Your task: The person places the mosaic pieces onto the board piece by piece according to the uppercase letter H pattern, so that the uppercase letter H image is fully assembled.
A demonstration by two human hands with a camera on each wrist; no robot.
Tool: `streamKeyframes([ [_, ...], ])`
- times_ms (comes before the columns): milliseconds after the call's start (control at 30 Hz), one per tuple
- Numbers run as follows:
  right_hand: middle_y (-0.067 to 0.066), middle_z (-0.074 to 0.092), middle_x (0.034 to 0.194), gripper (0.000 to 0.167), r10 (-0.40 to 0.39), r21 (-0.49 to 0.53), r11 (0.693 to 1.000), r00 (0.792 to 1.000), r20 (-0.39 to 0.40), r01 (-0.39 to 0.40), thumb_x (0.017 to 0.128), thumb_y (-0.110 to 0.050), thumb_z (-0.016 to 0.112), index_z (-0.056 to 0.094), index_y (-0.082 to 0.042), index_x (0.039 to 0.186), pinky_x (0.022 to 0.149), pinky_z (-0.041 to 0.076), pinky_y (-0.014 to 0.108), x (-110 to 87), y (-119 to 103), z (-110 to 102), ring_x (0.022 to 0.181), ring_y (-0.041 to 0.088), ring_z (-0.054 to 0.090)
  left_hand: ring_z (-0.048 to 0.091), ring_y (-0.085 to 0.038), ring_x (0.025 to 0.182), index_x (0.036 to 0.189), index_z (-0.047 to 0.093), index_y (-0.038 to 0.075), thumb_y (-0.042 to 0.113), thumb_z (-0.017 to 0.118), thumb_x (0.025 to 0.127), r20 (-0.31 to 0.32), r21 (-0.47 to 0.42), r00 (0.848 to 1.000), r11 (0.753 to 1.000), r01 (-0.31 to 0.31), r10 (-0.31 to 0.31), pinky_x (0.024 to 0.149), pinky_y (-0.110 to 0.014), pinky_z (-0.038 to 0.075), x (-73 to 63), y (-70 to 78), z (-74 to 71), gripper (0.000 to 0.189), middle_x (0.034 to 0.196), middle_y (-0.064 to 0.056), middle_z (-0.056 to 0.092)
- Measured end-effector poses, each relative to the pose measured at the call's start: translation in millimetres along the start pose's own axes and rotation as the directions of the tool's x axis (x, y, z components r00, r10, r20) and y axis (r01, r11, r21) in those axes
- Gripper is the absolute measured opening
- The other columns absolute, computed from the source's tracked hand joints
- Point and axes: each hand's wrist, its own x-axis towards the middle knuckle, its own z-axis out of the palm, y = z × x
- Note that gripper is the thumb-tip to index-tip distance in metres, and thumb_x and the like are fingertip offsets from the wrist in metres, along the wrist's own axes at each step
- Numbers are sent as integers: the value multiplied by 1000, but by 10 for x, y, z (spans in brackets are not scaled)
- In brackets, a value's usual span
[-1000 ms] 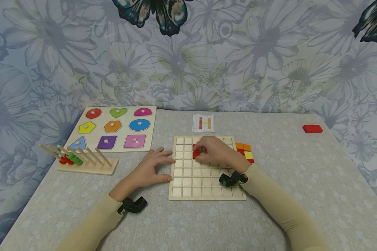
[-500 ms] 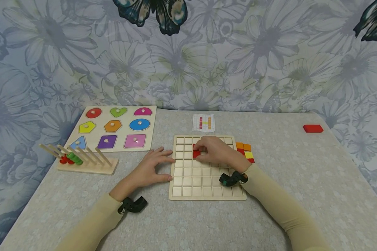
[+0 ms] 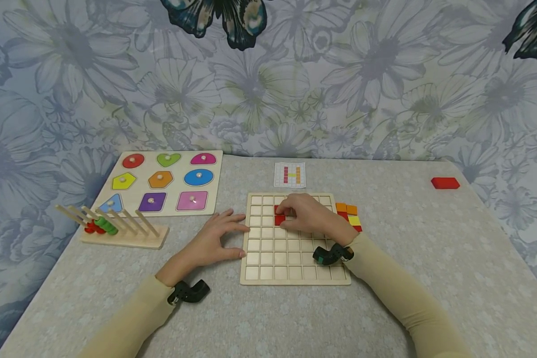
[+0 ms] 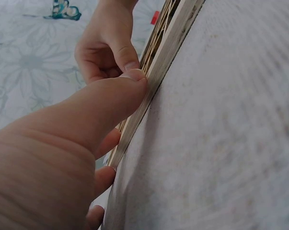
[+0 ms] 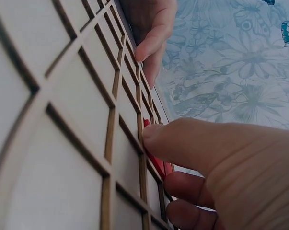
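Note:
A pale wooden grid board (image 3: 273, 273) lies flat in the middle of the table. On its upper part are red square tiles (image 3: 279, 220), partly covered by fingers. My right hand (image 3: 308, 215) reaches over the board and pinches a red tile at the grid; in the right wrist view the thumb sits on the near edge of that red tile (image 5: 155, 160). Against the board's left edge rests my left hand (image 3: 217, 239), fingers spread; its thumb and fingertips touch the wooden edge (image 4: 134, 115) in the left wrist view.
Right of the board lie loose orange, yellow and red tiles (image 3: 354, 221). A pattern card (image 3: 279, 182) lies behind it. At left are a knobbed shape puzzle (image 3: 136, 195) and a peg stand (image 3: 152, 242) with red and green pieces. A red block (image 3: 445, 183) sits far right.

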Motion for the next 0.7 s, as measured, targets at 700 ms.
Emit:
streamKeyframes([
  [700,5,71,93,28,101,-44,994,991,-86,-105,87,-18,77,76,-4,111,74,53,30,-441,383,-375,79,15,60,30,-51,150,125,72,14,28,88,79,-4,-8,1000,1000,2,-2,120,-74,14,-12,11,8,51,152,-18,54],
])
